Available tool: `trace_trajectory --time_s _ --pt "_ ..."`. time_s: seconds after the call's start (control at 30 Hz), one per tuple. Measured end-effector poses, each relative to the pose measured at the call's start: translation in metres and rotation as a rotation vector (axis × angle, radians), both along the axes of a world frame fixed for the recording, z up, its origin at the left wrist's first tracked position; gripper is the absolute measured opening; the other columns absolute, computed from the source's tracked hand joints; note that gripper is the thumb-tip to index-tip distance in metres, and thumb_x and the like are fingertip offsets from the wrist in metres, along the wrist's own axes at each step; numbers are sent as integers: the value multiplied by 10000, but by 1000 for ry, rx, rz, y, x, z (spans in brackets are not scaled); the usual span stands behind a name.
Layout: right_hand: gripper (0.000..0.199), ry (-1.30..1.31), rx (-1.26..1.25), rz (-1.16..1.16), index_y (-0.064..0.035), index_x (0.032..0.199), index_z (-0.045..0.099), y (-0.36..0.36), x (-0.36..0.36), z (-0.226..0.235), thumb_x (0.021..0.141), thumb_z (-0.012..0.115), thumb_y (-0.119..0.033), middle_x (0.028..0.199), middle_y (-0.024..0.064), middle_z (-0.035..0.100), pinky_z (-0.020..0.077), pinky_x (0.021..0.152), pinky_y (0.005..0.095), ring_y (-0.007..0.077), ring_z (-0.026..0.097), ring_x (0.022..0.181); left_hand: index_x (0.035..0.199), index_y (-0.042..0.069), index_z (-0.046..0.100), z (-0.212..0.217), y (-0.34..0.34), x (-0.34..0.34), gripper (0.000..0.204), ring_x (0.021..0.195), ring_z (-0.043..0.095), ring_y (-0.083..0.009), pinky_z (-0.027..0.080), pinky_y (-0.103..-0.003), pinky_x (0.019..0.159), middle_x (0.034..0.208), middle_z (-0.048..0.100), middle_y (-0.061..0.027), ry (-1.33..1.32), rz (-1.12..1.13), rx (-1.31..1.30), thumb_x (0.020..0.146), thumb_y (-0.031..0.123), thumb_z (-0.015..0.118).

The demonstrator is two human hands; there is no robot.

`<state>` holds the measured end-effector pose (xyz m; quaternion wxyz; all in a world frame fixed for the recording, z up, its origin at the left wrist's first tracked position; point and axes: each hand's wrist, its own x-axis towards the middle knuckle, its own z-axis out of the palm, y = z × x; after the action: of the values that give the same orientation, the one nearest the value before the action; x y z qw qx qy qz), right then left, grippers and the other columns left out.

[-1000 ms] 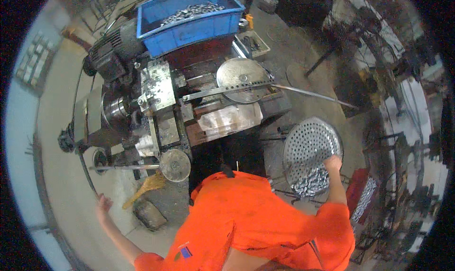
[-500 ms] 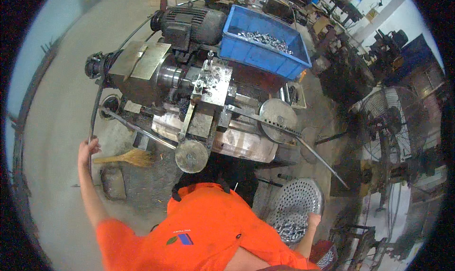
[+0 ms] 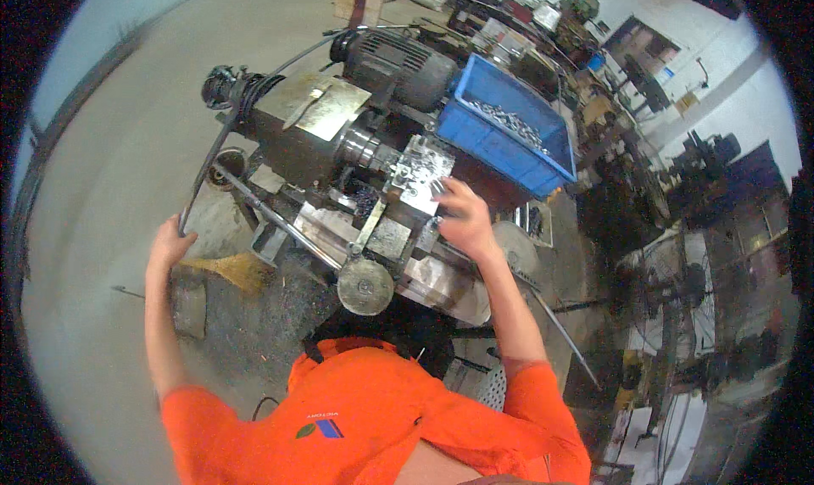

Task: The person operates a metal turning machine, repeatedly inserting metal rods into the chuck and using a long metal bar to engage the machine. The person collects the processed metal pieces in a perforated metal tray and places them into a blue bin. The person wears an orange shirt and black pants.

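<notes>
Head view: your left hand [image 3: 170,241] gripped the long curved lever [image 3: 222,142], while your right hand [image 3: 462,218], fingers loosely spread, rested against the lathe's tool block [image 3: 415,175], beside the blue parts bin [image 3: 509,142]. This was judged a loading step; next called for steady lever feed.

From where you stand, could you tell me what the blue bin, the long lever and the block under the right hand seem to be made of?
The blue bin looks like moulded plastic: even, saturated colour with a thick rim. The long lever held by the left hand seems to be dark, dull metal rod, probably steel. The block touched by the right hand looks like bare machined metal, grey and glinting.
</notes>
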<state>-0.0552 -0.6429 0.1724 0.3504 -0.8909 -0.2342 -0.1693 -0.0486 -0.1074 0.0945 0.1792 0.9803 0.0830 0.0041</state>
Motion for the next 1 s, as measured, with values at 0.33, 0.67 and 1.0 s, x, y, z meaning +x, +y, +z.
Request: trace_trajectory --time_s 0.33,0.67,1.0 --pt "269 343 -547 -91 -49 757 686 73 145 -34 546 579 -178 933 185 610 461 816 352 325 576 907 901 -9 551 -21 15 -70 316 812 565 -406 453 -465 694 804 591 -240 3 216 27 717 232 642" --pt "243 305 -190 -235 24 578 611 97 134 -23 512 593 -209 597 239 556 479 595 366 342 601 588 751 -7 567 -27 27 -35 211 718 583 -381 460 -474 650 730 585 -229 -24 147 213 732 202 588" --pt "257 246 -230 -264 19 582 603 90 144 -36 532 595 -233 696 258 586 481 646 367 343 615 683 834 40 603 -10 168 46 148 729 611 -323 485 -411 656 759 620 -170 -80 140 606 723 131 567"
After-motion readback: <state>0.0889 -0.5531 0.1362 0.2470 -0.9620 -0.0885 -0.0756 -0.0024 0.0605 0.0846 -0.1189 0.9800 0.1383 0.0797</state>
